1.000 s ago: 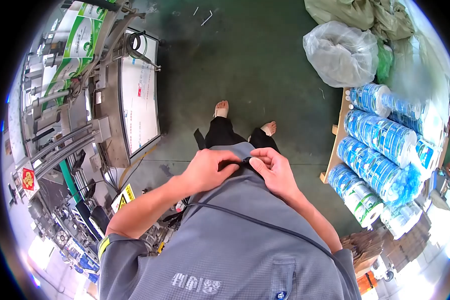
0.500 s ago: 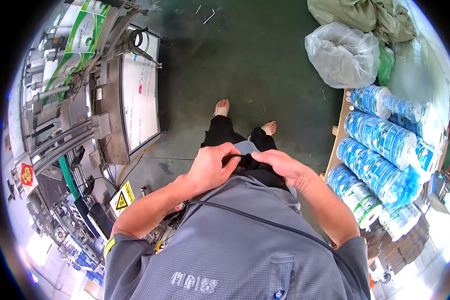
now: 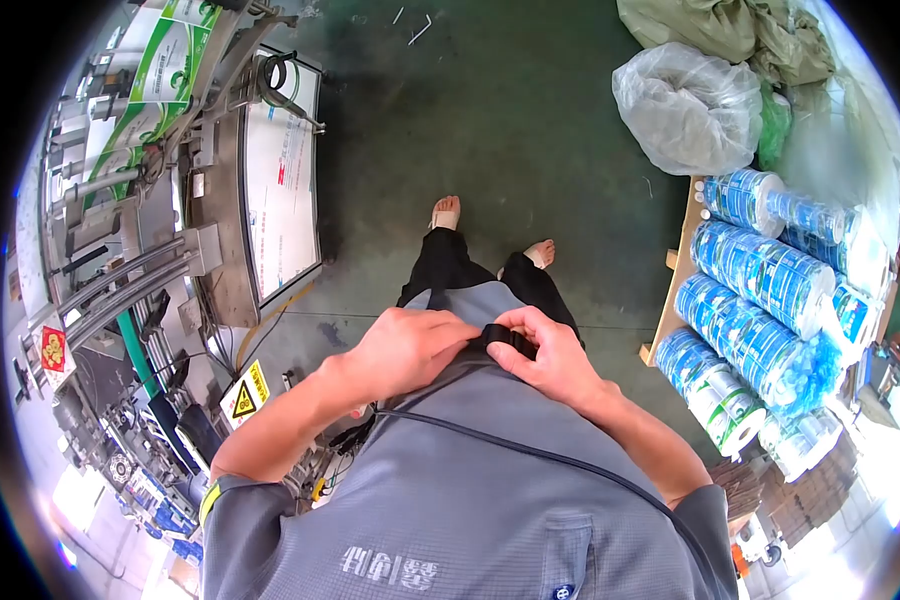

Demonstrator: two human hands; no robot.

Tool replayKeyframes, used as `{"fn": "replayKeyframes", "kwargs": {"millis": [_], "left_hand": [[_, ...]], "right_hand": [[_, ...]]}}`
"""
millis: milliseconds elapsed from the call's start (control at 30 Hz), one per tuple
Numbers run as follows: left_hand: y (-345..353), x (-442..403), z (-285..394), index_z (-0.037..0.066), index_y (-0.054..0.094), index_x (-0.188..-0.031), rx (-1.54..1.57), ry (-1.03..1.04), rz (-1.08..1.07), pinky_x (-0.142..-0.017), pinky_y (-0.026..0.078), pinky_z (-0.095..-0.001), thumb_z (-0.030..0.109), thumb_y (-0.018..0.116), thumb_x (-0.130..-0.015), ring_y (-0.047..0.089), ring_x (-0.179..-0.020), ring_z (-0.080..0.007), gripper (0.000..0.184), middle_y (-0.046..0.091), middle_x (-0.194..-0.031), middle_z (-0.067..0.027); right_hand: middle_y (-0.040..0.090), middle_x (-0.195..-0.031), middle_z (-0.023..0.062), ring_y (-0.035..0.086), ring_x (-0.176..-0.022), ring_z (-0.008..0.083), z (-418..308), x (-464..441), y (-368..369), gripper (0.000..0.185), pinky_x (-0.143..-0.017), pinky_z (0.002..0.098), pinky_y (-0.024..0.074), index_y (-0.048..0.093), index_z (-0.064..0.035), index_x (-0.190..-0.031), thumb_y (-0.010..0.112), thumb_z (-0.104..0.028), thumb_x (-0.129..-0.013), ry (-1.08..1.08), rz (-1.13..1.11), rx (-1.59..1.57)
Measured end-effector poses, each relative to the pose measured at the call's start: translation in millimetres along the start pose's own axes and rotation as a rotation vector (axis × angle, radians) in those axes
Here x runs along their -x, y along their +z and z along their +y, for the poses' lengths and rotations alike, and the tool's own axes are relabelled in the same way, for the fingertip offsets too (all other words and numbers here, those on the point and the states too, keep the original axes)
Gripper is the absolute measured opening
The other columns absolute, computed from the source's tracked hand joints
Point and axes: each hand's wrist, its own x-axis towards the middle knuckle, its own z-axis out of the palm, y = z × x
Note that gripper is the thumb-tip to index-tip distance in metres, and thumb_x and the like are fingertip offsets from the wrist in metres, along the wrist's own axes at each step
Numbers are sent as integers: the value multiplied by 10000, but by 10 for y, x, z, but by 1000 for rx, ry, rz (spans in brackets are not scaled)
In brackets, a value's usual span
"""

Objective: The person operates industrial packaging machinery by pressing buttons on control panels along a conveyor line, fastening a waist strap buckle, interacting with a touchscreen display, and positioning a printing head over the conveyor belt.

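Both my hands meet at my waist, in front of my grey shirt [image 3: 430,470]. A small dark piece that looks like a black strap, folded or looped [image 3: 494,336], sits between them. My right hand [image 3: 550,355] is closed around it, thumb and forefinger pinching it. From the other side my left hand [image 3: 405,350] is closed too, its fingertips pressed together at the strap's near edge. What lies under the left fingers is hidden. A thin black cord [image 3: 530,455] runs diagonally across my shirt.
To the left stands a machine with metal rollers, green-and-white printed film [image 3: 165,65] and a white panel [image 3: 278,190]. Blue printed film rolls [image 3: 760,265] lie on a wooden pallet [image 3: 675,275] at right. Beyond them sits a clear plastic bag [image 3: 685,105]. Dark green floor [image 3: 470,120] lies ahead.
My hands have shifted slightly toward my body. The black strap now stands up more visibly in my right hand's grip, and the left hand has turned flatter, with its fingers pointing right.
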Motion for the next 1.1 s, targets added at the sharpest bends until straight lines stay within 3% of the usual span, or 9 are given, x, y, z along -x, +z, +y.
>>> {"fn": "replayKeyframes", "kwargs": {"millis": [200, 267, 400, 467, 567, 700, 967, 1033, 1100], "left_hand": [[128, -4, -147, 95, 689, -947, -97, 69, -94, -585, 552, -388, 111, 734, -814, 680, -696, -256, 142, 680, -808, -42], [214, -46, -175, 93, 691, -862, -70, 123, 37, -541, 523, -368, 92, 808, -730, 651, -639, -267, 177, 672, -776, -37], [253, -45, -138, 68, 693, -866, -6, 47, 97, -587, 543, -356, 62, 802, -743, 666, -677, -271, 164, 681, -786, -64], [210, -46, -33, 15, 705, -987, 232, -250, 4, -703, 581, -338, 36, 760, -813, 718, -778, -236, 184, 724, -861, -99], [70, -39, 75, -5, 688, -1160, 573, -388, -56, -819, 588, -333, 45, 714, -880, 736, -891, -188, 286, 755, -977, -135], [-20, -182, 36, 48, 663, -1276, 456, -430, -293, -845, 585, -324, 98, 733, -910, 742, -904, -184, 377, 769, -988, -132], [12, -315, 138, 26, 673, -1041, 313, -438, -363, -802, 575, -353, 129, 739, -904, 733, -866, -257, 184, 754, -926, -119], [83, -321, 74, 27, 649, -963, 94, -134, -206, -783, 541, -389, 160, 711, -918, 688, -847, -281, 153, 717, -912, -120], [56, -384, 57, 37, 649, -968, 142, -222, -366, -793, 535, -410, 186, 698, -921, 679, -865, -317, 164, 699, -915, -134]], "right_hand": [[687, -1008, 37, 629, -862, 77, 27, -22, 57, 395, -796, 256, 536, 599, -10, -1194, 778, -224, -915, -22, 46, 2], [687, -1008, 37, 629, -858, 74, 47, 1, 99, 405, -792, 251, 535, 598, -10, -1197, 784, -229, -911, -1, 51, -12], [716, -996, 88, 678, -867, 170, 84, 23, 115, 461, -797, 311, 550, 617, -27, -1172, 790, -335, -876, -14, 116, -62], [717, -1002, 90, 681, -873, 175, 66, 33, 106, 471, -800, 314, 552, 620, -26, -1173, 795, -342, -871, -13, 118, -64], [721, -1018, 106, 693, -889, 201, 46, 55, 105, 484, -806, 327, 558, 624, -23, -1181, 801, -338, -859, -29, 136, 37], [726, -1046, 135, 708, -917, 244, 109, 41, 127, 513, -817, 346, 567, 627, -21, -1190, 818, -329, -827, -101, 149, 119], [737, -1039, 127, 722, -911, 268, 81, 88, 155, 500, -809, 362, 573, 645, -17, -1142, 838, -322, -795, -128, 185, 120], [744, -1018, 123, 724, -912, 276, 32, 86, 137, 495, -804, 370, 575, 654, -19, -1130, 840, -321, -785, -109, 145, 154], [746, -1015, 121, 723, -913, 282, 49, 94, 144, 481, -801, 374, 575, 663, -24, -1116, 840, -322, -783, -106, 135, 157]]}}
